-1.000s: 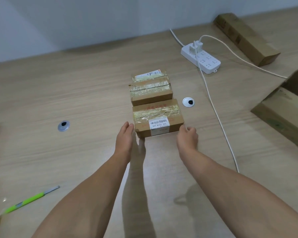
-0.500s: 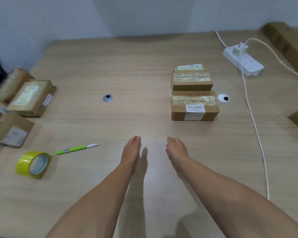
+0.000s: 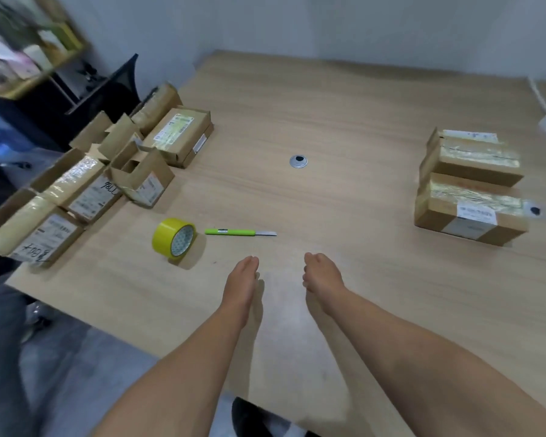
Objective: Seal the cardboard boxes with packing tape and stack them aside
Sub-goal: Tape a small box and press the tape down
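Currently, item by item:

- Your left hand (image 3: 241,279): near centre, above the table (image 3: 344,115), fingers straight and together, holding nothing.
- Your right hand (image 3: 320,274): just right of the left, apart from it, fingers relaxed and slightly bent, holding nothing.
- Tape roll (image 3: 174,237): yellow, standing on its edge on the table, left of and slightly beyond your left hand, not touched.
- Green knife (image 3: 238,232): lying flat just right of the tape roll, blade end pointing right, beyond your fingertips.
- Near sealed box (image 3: 467,217): far right, taped across the top, white label over its front edge.
- Far sealed box (image 3: 472,160): directly beyond the near sealed box, also taped; whether the two touch cannot be told.
- Open-flapped box (image 3: 141,179): left side, flaps up, among several other boxes along the table's left edge.
- Flat labelled box (image 3: 180,135): beyond the open-flapped box, closed.
- Grommet (image 3: 298,161): round, metal, set in the table at mid-distance.
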Demonstrator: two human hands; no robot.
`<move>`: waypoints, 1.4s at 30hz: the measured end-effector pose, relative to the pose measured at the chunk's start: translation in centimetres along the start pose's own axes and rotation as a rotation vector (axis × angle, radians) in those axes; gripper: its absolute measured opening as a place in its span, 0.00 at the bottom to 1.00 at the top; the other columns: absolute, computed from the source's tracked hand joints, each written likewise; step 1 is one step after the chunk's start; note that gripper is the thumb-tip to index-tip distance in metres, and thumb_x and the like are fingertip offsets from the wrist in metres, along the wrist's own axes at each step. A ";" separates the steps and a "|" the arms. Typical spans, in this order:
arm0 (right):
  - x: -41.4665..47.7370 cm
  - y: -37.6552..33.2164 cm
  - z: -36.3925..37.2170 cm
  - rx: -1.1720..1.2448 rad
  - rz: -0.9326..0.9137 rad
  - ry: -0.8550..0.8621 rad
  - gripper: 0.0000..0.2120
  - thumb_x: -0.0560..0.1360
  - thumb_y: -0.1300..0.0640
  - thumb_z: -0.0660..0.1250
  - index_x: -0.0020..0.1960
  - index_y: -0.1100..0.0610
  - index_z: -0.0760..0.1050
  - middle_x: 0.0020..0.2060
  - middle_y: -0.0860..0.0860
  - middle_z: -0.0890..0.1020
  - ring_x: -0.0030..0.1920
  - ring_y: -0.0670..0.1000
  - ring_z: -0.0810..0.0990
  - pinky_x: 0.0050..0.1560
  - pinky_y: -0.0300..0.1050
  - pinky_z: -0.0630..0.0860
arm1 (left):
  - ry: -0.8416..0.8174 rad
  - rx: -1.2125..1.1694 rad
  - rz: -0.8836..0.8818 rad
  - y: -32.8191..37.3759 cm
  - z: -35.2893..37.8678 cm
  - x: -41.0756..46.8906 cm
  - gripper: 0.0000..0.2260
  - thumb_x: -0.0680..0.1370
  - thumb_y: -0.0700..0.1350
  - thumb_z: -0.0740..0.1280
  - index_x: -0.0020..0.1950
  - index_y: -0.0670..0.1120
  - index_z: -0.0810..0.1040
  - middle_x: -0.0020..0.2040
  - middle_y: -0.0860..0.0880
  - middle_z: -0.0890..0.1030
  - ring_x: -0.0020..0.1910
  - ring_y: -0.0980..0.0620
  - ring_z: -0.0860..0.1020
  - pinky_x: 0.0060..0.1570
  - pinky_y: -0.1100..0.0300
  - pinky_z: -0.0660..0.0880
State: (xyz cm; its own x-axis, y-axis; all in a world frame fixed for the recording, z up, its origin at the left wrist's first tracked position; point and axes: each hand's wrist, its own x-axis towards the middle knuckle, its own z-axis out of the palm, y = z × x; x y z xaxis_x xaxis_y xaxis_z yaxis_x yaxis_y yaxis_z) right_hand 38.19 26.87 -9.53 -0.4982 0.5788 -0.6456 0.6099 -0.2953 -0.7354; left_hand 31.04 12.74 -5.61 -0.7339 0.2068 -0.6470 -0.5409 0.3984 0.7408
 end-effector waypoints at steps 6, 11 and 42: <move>-2.2 -1.1 8.3 -0.024 -0.022 -0.049 0.10 0.75 0.48 0.57 0.39 0.53 0.67 0.36 0.50 0.72 0.40 0.55 0.71 0.43 0.51 0.67 | 0.057 -0.035 0.005 -1.2 -8.4 1.7 0.09 0.79 0.49 0.62 0.41 0.49 0.74 0.43 0.51 0.74 0.47 0.48 0.73 0.47 0.55 0.67; -3.5 -2.1 14.9 -0.062 -0.066 -0.050 0.12 0.78 0.49 0.56 0.40 0.55 0.69 0.42 0.53 0.77 0.47 0.59 0.78 0.46 0.50 0.71 | 0.095 -0.053 0.027 -1.7 -15.0 3.0 0.09 0.81 0.52 0.62 0.43 0.52 0.74 0.46 0.50 0.77 0.49 0.49 0.75 0.53 0.53 0.70; -1.0 -13.5 26.7 0.035 -0.250 -0.188 0.10 0.83 0.54 0.57 0.46 0.52 0.75 0.42 0.51 0.78 0.38 0.50 0.79 0.49 0.55 0.78 | 0.345 -0.198 0.073 5.0 -24.1 11.9 0.19 0.83 0.51 0.60 0.73 0.46 0.72 0.71 0.47 0.74 0.69 0.47 0.72 0.60 0.55 0.66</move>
State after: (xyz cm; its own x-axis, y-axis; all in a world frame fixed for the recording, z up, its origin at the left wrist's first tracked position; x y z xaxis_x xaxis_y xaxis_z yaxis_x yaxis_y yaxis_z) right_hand 13.97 10.01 -4.47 -0.7372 0.4871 -0.4683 0.4342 -0.1896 -0.8807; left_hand 9.68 -4.37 -5.27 -0.8498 -0.0973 -0.5181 -0.5264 0.2069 0.8246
